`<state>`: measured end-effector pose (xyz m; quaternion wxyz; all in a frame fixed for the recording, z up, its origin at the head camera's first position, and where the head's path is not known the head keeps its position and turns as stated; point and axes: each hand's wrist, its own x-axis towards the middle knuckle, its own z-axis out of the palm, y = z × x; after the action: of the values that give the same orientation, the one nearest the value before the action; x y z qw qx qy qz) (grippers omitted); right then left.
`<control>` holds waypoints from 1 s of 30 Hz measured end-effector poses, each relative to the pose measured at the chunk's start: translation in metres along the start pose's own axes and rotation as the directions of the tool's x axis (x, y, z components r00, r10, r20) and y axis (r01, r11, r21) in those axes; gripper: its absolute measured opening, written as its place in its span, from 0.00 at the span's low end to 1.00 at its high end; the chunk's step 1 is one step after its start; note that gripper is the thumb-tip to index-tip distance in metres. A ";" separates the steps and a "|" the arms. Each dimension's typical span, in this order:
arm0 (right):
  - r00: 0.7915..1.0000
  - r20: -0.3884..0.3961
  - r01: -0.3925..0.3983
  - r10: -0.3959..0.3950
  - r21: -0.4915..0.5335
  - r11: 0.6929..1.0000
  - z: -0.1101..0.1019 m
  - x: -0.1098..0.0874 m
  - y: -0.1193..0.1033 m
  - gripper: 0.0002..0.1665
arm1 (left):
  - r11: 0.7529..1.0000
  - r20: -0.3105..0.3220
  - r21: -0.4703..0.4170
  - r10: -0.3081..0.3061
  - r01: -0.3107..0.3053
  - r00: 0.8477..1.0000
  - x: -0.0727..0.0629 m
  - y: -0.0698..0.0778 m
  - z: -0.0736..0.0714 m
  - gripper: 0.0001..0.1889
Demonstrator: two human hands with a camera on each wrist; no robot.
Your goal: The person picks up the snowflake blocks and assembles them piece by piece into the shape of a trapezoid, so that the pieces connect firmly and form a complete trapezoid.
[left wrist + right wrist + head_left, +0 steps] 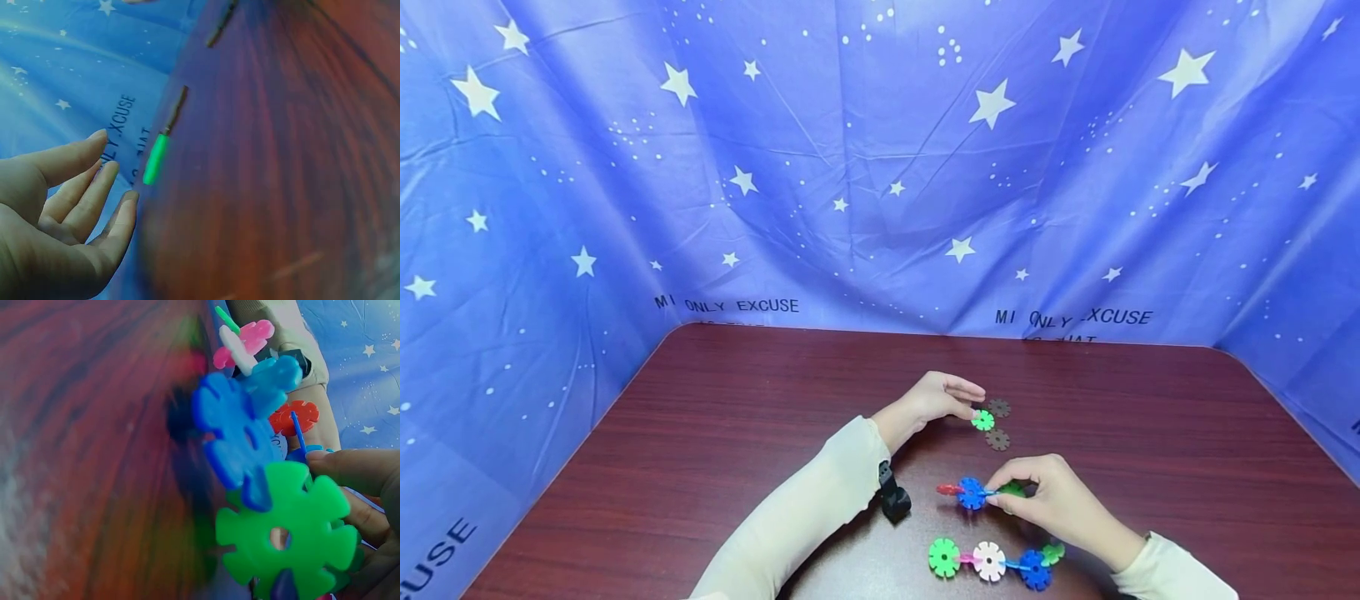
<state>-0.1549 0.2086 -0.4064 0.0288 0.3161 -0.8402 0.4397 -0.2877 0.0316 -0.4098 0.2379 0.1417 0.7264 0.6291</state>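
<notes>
My left hand reaches over the far part of the table, fingers apart and loosely bent, close beside a bright green notched disc. Two dark brown notched discs lie against that green one. In the left wrist view, nothing sits between the fingers and thumb, and the green disc is just past the fingertips. Thumb and fingers of my right hand pinch a short chain of interlocked discs, with a red disc, a blue disc and a light blue piece showing. Part of this chain is hidden behind the fingers.
A second joined chain of green, pink, white and blue discs lies nearer the front of the dark red wooden table. A black wrist device hangs from the left sleeve. A blue star-patterned curtain surrounds the table.
</notes>
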 end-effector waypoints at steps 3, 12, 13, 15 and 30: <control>1.000 -0.003 0.006 -0.006 -0.007 1.000 0.000 0.000 0.000 0.10 | 0.999 0.015 0.035 -0.001 0.001 1.000 0.004 -0.004 0.001 0.19; 1.000 -0.004 0.010 -0.010 -0.006 1.000 -0.001 0.000 -0.003 0.09 | 0.947 0.006 0.318 0.052 -0.051 0.999 0.007 -0.004 0.008 0.20; 1.000 -0.002 0.019 -0.019 -0.008 1.000 0.000 0.001 -0.003 0.09 | 0.934 0.001 0.352 0.062 -0.058 0.998 0.007 -0.003 0.009 0.19; 1.000 0.003 0.029 -0.029 -0.006 1.000 0.000 0.001 -0.003 0.10 | 0.909 -0.009 0.411 0.081 -0.071 0.997 0.007 -0.003 0.010 0.18; 1.000 0.001 0.008 -0.008 0.015 1.000 0.000 0.000 0.001 0.08 | 0.864 0.005 0.491 0.126 -0.112 0.992 0.005 -0.006 0.012 0.13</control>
<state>-0.1557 0.2087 -0.4067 0.0279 0.3200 -0.8357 0.4455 -0.2853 0.0433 -0.4174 0.1452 0.2333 0.8550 0.4398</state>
